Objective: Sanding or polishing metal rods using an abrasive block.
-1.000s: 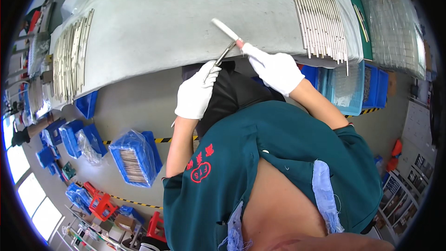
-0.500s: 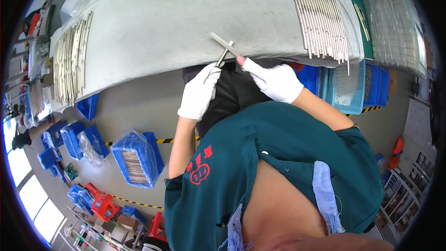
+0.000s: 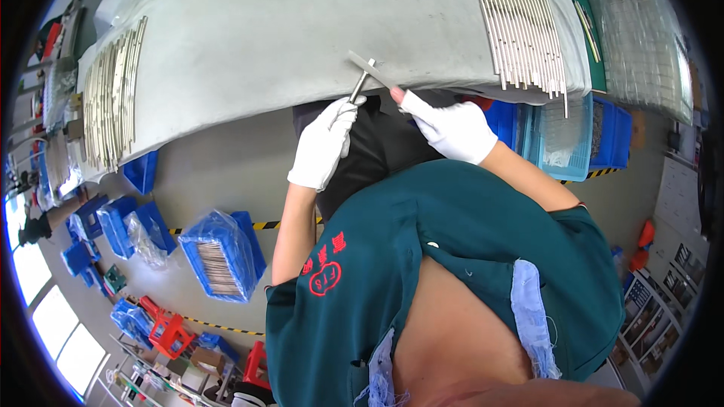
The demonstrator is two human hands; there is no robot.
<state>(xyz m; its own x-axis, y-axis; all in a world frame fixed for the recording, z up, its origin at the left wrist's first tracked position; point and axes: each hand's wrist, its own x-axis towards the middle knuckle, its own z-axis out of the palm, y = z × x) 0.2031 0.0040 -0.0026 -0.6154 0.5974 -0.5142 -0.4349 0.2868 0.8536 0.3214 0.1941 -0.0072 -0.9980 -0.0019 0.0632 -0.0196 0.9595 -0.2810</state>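
Observation:
My left hand point(image 3: 323, 145), in a white glove, is closed round the lower end of a short shiny metal rod point(image 3: 359, 87). The rod tilts up and to the right. In my gloved right hand point(image 3: 460, 133) is a thin, flat grey strip like a file point(image 3: 385, 80), pinched near its lower end with the bare thumb tip showing. The strip crosses the rod close to the rod's upper end, and they appear to touch. Both hands are just off the near edge of the cloth-covered table point(image 3: 302, 22).
Rows of metal rods lie on the cloth at the right point(image 3: 520, 22) and the left point(image 3: 113, 98). Clear plastic packing point(image 3: 637, 38) stands at the far right. Under the table is a light-blue basket point(image 3: 577, 143). A blue bin of rods point(image 3: 220, 260) sits on the floor at left.
The strip has slid slightly to the right and down across the rod, moving with my right hand. My left hand still holds the rod, nearly in place.

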